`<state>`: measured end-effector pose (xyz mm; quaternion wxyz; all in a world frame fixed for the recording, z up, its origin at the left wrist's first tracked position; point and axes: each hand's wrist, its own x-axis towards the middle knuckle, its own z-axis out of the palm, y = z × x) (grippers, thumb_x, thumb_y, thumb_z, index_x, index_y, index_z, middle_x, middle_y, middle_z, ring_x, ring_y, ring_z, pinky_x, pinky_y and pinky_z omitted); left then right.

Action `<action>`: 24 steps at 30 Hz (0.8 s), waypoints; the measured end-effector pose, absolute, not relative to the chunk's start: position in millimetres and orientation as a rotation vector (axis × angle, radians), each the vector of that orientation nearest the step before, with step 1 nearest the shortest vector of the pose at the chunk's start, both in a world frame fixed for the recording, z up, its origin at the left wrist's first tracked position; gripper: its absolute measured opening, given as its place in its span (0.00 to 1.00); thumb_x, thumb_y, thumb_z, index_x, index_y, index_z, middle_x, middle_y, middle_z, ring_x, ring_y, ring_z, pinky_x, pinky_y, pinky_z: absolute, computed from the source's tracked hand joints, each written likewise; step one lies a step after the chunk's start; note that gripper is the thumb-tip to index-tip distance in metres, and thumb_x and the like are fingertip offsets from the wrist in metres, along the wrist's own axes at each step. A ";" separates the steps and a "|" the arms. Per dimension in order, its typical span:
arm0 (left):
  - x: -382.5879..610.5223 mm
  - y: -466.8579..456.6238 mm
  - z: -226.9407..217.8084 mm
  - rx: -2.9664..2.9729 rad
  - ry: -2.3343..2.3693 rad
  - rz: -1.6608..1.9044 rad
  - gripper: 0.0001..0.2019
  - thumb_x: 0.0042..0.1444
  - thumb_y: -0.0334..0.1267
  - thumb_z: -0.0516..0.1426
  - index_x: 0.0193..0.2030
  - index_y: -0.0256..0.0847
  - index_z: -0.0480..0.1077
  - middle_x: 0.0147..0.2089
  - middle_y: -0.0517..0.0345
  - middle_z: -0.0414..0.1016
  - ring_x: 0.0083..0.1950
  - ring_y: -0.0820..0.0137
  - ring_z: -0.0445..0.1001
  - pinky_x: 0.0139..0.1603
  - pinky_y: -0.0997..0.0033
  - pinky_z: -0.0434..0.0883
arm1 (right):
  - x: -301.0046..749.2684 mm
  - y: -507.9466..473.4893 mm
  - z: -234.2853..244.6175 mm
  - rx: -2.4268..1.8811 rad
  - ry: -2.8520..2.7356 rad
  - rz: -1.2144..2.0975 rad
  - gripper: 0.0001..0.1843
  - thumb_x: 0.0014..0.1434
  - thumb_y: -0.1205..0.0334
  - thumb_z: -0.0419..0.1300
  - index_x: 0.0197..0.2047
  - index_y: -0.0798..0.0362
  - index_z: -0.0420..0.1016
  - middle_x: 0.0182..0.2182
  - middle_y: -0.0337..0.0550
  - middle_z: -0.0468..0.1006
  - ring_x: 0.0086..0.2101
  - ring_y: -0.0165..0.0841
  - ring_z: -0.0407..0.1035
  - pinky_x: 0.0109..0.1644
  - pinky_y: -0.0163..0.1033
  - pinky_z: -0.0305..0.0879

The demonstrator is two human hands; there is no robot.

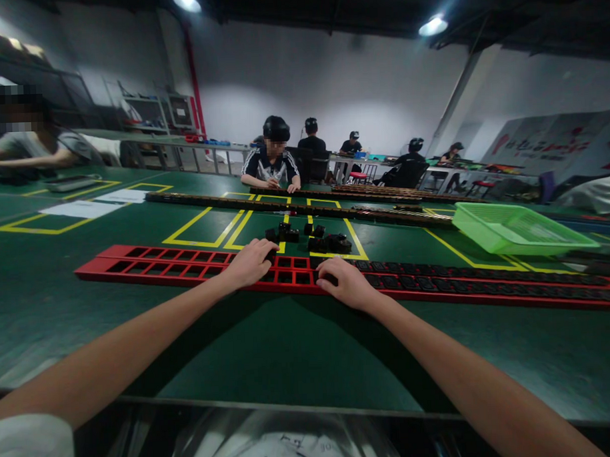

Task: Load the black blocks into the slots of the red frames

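Note:
A long red rack [156,278] with two rows of square openings lies across the table in front of me. Its left stretch has bare openings; the right stretch is filled with black square pieces [440,284]. My left hand [251,264] is over the rack's middle, its fingers closed on a small black part [272,255]. My right hand [344,282] rests at the rack where the filled openings begin, fingers curled down round a black piece [328,278] that they partly hide. Just beyond the rack lie several loose black parts [330,243].
A light green plastic basket [525,227] stands at the right behind the rack. Further back, long dark strips [224,202] cross the green table [269,350], which has yellow tape outlines. White papers [81,209] lie at the left. A person [273,163] sits opposite; another sits far left.

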<state>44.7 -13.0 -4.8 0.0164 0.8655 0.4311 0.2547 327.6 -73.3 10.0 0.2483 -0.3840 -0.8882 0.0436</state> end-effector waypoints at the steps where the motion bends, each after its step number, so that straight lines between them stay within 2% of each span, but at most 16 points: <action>1: 44.6 -12.6 -5.4 2.689 1.347 0.791 0.20 0.55 0.28 0.50 0.54 0.38 0.69 0.51 0.49 0.73 0.53 0.58 0.68 0.56 0.54 0.67 | 327.5 -73.4 10.0 -1.048 -2.422 0.118 0.02 0.60 0.68 0.61 0.35 0.52 0.72 0.41 0.47 0.77 0.44 0.39 0.69 0.50 0.46 0.67; 8: 46.0 -10.3 -8.4 2.714 1.407 0.724 0.20 0.55 0.29 0.50 0.55 0.36 0.69 0.55 0.47 0.73 0.53 0.57 0.70 0.57 0.54 0.67 | 327.8 -73.4 10.7 -1.042 -2.429 0.104 0.02 0.61 0.68 0.61 0.35 0.52 0.72 0.41 0.46 0.77 0.44 0.38 0.69 0.50 0.46 0.67; 17: 46.8 -14.3 -5.2 2.736 1.417 0.750 0.16 0.55 0.29 0.51 0.49 0.38 0.72 0.51 0.49 0.74 0.51 0.58 0.69 0.54 0.55 0.68 | 327.2 -74.3 11.5 -1.043 -2.426 0.118 0.02 0.61 0.67 0.61 0.35 0.52 0.72 0.41 0.46 0.77 0.44 0.39 0.70 0.50 0.46 0.67; 24: 45.1 -10.5 -7.8 2.702 1.376 0.773 0.16 0.60 0.28 0.47 0.47 0.39 0.73 0.49 0.50 0.74 0.48 0.60 0.69 0.52 0.55 0.68 | 328.1 -74.0 10.5 -1.041 -2.423 0.114 0.02 0.61 0.67 0.61 0.36 0.52 0.73 0.41 0.47 0.77 0.45 0.39 0.70 0.50 0.47 0.67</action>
